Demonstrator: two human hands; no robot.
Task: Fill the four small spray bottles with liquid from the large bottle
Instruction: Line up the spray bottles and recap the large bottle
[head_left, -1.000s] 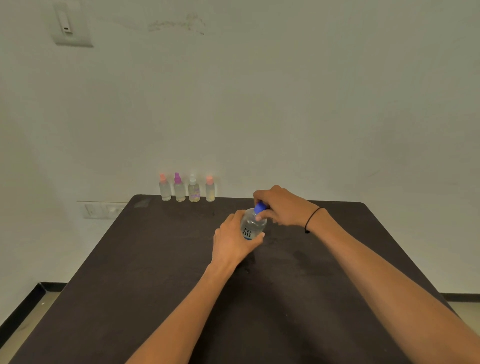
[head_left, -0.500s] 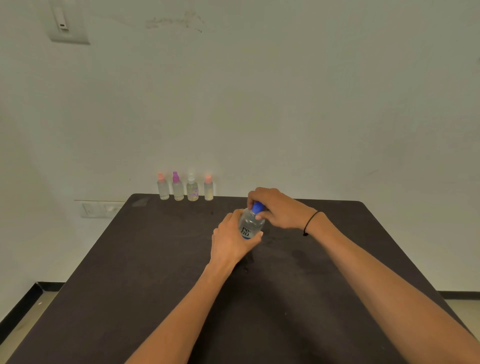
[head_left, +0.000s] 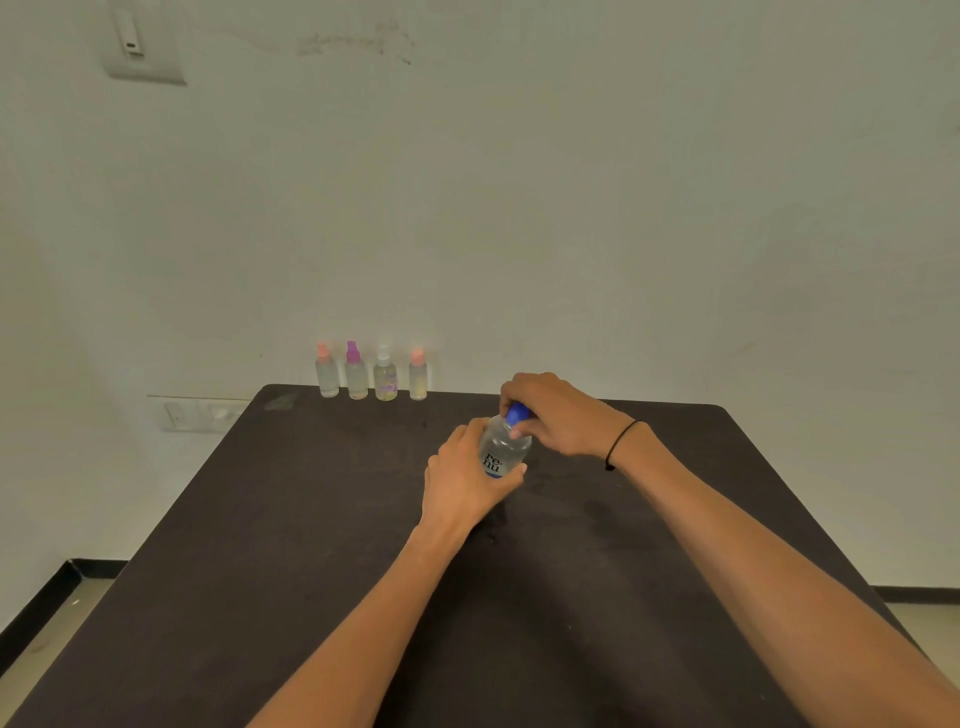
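A large clear bottle (head_left: 501, 451) with a dark printed label stands near the middle of the dark table (head_left: 311, 545). My left hand (head_left: 460, 480) wraps around its body from the left. Over the top, my right hand (head_left: 556, 415) pinches its blue cap (head_left: 517, 413). Four small spray bottles line the table's far edge against the wall: one with a pink top (head_left: 326, 370), one with a purple top (head_left: 356, 371), one with a white top (head_left: 385, 375), and another with a pink top (head_left: 417, 375).
A pale wall rises right behind the table. A switch plate (head_left: 137, 47) sits high on the left, and a socket panel (head_left: 200, 414) is on the wall left of the table. Floor shows at the lower left and right.
My right hand's fingers have shifted slightly on the blue cap while my left hand keeps the bottle in place. The view has drifted a little.
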